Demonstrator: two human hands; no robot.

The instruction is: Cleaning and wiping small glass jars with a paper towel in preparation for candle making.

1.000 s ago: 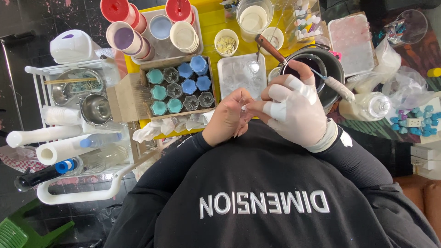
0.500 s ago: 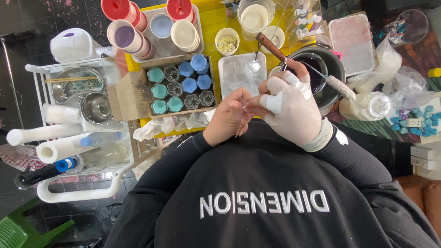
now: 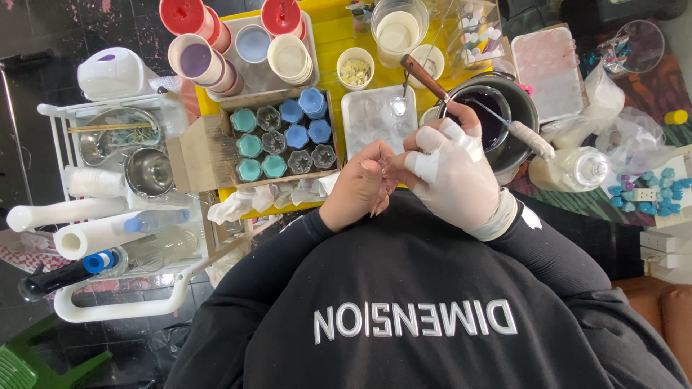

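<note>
Meeting at the fingertips, bare left hand point(image 3: 360, 189) and gloved right hand point(image 3: 455, 176) curl shut — whatever they pinch stays hidden.

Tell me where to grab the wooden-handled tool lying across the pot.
Grip the wooden handle, the end jutting past the pot rim toward the white tray. Come from above on the tray side: that end is clear and points up-left, while the metal shaft runs over the dark liquid, close to the gloved right hand.

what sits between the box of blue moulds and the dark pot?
Head view: a clear rectangular tray with a metal spoon on it lies between the box of blue moulds and the dark pot.
</note>
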